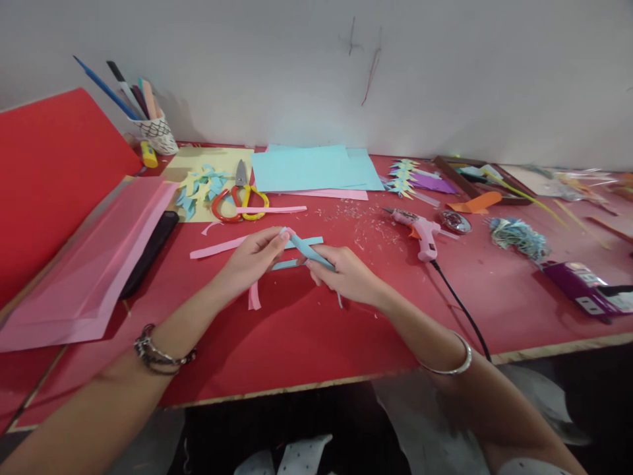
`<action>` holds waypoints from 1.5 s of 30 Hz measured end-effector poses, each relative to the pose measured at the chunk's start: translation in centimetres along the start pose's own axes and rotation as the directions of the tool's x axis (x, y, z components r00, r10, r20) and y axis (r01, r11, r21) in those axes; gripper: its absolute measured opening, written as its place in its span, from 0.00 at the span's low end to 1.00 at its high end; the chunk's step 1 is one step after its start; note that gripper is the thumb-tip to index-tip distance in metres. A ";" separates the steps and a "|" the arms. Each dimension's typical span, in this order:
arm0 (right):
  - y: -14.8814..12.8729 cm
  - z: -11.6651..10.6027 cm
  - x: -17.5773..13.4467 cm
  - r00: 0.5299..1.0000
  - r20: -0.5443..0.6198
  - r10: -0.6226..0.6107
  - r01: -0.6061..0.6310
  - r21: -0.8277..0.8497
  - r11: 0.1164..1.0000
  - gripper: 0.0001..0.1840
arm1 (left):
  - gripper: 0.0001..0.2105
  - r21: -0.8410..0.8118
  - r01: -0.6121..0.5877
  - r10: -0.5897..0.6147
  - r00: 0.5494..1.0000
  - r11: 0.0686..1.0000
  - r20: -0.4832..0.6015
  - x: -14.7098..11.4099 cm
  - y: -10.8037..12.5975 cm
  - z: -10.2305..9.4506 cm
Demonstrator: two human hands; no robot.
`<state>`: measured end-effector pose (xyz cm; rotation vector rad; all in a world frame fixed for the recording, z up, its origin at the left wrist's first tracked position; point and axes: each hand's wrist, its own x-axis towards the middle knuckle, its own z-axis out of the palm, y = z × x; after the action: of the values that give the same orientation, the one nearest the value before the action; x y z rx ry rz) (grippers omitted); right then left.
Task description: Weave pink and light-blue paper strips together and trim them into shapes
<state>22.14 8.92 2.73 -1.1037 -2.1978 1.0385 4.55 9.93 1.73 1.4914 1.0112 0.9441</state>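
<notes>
Above the red table, my left hand [257, 256] pinches the place where a pink and a light blue paper strip meet. My right hand [349, 272] is closed on the light blue paper strip [310, 251], which runs slantwise between both hands. A pink strip end [254, 297] shows below my left hand. Another pink strip [215, 248] lies on the table to the left. Blue strips [285, 264] show between and behind my hands; which are held and which lie on the table I cannot tell. Scissors [241, 181] with red and yellow handles lie beyond, partly under a pink strip.
A pink glue gun [419, 232] lies to the right, its cord [459, 303] running to the table's front edge. Blue sheets [306, 168] lie by the wall. Pink sheets [93, 264] and a black case [151, 254] are left. A purple socket box [583, 288] stands far right.
</notes>
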 end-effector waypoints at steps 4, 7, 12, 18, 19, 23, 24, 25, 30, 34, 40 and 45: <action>0.1 0.1 0.0 0.998 0.025 0.056 -0.057 0.040 0.998 0.10 | 0.14 0.003 -0.037 0.037 0.992 0.999 -0.119 0.1 -0.2 -0.2; 0.5 0.1 0.0 0.994 0.003 0.114 -0.113 0.082 0.990 0.12 | 0.15 -0.045 -0.096 0.084 0.975 0.994 -0.208 0.3 -0.5 -0.5; 0.9 0.0 0.2 0.978 -0.100 0.186 -0.173 0.119 0.978 0.13 | 0.18 -0.100 -0.195 0.147 0.920 0.976 -0.362 0.8 -0.7 -1.4; 1.3 0.1 0.3 0.950 -0.279 0.143 -0.124 0.083 0.989 0.16 | 0.20 -0.149 -0.199 0.119 0.898 0.969 -0.424 1.1 -0.5 -2.0; 1.4 0.1 0.3 0.931 -0.347 0.115 -0.103 0.053 0.993 0.17 | 0.20 -0.139 -0.190 0.117 0.901 0.972 -0.419 1.0 -0.4 -2.0; 1.8 -0.1 0.5 0.785 -0.619 -0.040 0.026 -0.032 0.999 0.16 | 0.19 0.046 -0.135 0.142 0.914 0.990 -0.381 0.5 -0.1 -1.8; 1.8 -0.1 0.5 0.756 -0.651 -0.069 0.049 -0.050 0.998 0.16 | 0.18 0.104 -0.120 0.149 0.927 0.987 -0.344 0.3 0.0 -1.6; 1.7 -0.1 0.5 0.742 -0.664 -0.094 0.061 -0.073 0.995 0.15 | 0.17 0.154 -0.111 0.152 0.945 0.982 -0.290 0.1 0.1 -1.3; 0.8 0.3 0.1 0.835 -0.503 -0.223 0.119 -0.231 0.966 0.10 | 0.15 0.238 -0.135 0.133 0.991 0.962 0.025 -0.5 0.3 0.2; 0.1 0.6 0.0 0.877 -0.415 -0.242 0.133 -0.273 0.953 0.04 | 0.13 0.181 -0.164 0.155 0.986 0.970 0.065 -0.6 0.1 0.7; 0.3 0.7 0.1 0.920 -0.358 -0.159 0.134 -0.092 0.987 0.04 | 0.13 0.128 -0.123 0.119 0.992 0.984 0.037 -0.5 0.2 0.5; 0.4 1.0 0.1 0.975 -0.220 -0.037 0.072 0.153 0.986 0.07 | 0.11 0.045 -0.094 0.092 0.994 0.995 0.055 -0.4 0.2 0.5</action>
<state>21.65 8.74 1.81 -1.0267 -1.9271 1.0007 4.86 9.35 1.85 1.6066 0.9380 0.9469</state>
